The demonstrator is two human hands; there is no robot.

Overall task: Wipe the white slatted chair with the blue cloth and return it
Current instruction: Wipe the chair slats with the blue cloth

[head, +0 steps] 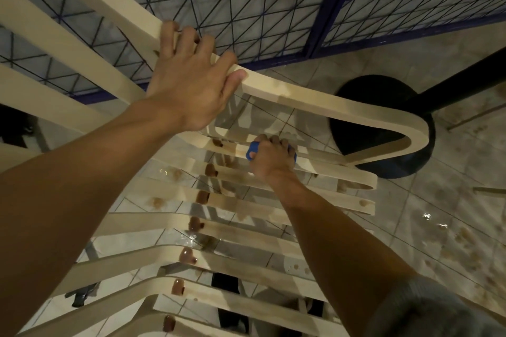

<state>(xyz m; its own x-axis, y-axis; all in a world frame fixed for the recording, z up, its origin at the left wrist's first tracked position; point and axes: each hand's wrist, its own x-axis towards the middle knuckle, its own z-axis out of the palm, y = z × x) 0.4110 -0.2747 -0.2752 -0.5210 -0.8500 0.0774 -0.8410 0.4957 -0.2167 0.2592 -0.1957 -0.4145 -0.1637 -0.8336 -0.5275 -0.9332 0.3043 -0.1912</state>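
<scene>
Both arms stretched forward. My left hand (pixel 189 85) grips the chair (pixel 301 96); right hand (pixel 269 160) lower, fisted round cloth (pixel 252 151).

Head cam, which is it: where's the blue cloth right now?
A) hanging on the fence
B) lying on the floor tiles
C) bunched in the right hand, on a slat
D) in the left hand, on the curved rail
C: the blue cloth pokes out of the right hand, which holds it against a slat of the white slatted chair; the left hand grips the curved rail bare.

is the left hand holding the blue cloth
No, the right hand clutches the blue cloth; the left hand grips the white slatted chair.
</scene>
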